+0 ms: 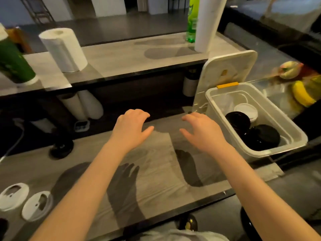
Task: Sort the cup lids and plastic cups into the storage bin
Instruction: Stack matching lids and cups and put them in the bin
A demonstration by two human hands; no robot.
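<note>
Translucent plastic bin (284, 126), wood-grain counter (156, 164)

A broad stretch of the grey wood-grain counter top (156, 171) lies bare at the middle, shadowed only by two empty, spread hands held above it. At its right end the way is blocked by the translucent plastic storage bin (293, 131), open upward, its hinged white lid (227, 70) raised behind. Two white plastic cup lids (37, 206) lie at the near left corner. On the raised shelf, a white paper towel roll (64, 49) stands at the left
</note>
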